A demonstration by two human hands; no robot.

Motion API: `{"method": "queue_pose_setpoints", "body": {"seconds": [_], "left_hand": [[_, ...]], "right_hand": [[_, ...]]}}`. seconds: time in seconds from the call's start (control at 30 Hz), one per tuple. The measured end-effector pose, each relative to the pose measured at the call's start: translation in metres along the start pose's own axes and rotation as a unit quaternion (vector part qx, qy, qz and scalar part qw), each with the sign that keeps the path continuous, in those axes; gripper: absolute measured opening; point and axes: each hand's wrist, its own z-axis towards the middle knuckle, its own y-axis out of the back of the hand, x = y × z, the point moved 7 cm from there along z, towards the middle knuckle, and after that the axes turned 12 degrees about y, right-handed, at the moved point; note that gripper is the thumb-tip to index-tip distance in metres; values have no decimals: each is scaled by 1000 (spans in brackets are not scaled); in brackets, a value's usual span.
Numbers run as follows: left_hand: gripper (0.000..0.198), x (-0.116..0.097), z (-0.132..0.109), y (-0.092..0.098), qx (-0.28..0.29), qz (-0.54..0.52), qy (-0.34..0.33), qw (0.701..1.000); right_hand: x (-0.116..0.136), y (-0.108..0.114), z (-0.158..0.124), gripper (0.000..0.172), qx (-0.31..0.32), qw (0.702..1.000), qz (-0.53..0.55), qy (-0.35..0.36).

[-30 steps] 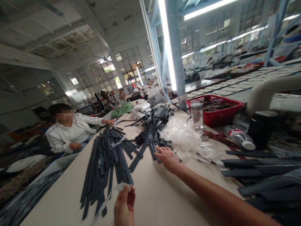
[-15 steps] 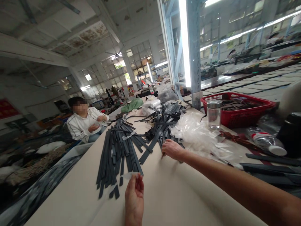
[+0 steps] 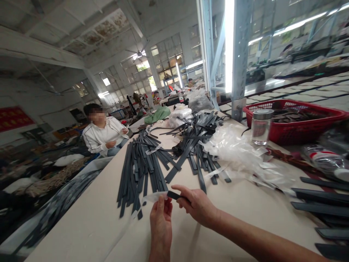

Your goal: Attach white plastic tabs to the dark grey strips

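My left hand [image 3: 161, 223] is closed, pinching a thin clear plastic sleeve [image 3: 153, 197] that trails off to its left. My right hand [image 3: 197, 203] is closed around the end of a dark grey strap [image 3: 174, 195]. The strap's tip meets the sleeve at my left fingertips; whether it is inside the sleeve I cannot tell. Just beyond my left hand lies a fanned bundle of dark straps [image 3: 139, 165]. Behind my right hand a second tangled pile of dark straps [image 3: 200, 134] lies on the pale table [image 3: 109, 214].
A heap of clear plastic sleeves [image 3: 231, 145] lies right of the piles. Behind it stand a lidded glass jar [image 3: 261, 127] and a red basket [image 3: 294, 133]. A plastic bottle [image 3: 328, 162] and more straps [image 3: 316, 194] are at right. A person in white [image 3: 102, 136] sits at left.
My right hand has come back from the far strap pile toward my left hand, now with a strap in it. The strap's tip has reached the sleeve. The view has shifted slightly left.
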Motion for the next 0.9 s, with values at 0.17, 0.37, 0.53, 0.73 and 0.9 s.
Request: {"method": "queue_pose_setpoints", "body": {"seconds": [0.17, 0.37, 0.53, 0.73, 0.9], "left_hand": [[40, 2, -2, -4, 13, 17, 7, 1000], [29, 15, -8, -16, 71, 71, 35, 994], [30, -6, -10, -7, 34, 30, -13, 999], [37, -11, -48, 43, -73, -62, -46, 994], [36, 31, -89, 54, -66, -59, 26, 996]], "right_hand": [[-3, -3, -2, 45, 20, 1000, 12, -18], [-2, -7, 2, 50, 54, 998, 14, -23], [7, 9, 8, 55, 102, 995, 14, -3], [12, 10, 7, 48, 166, 982, 72, -47], [59, -27, -11, 43, 232, 971, 57, 27]]}}
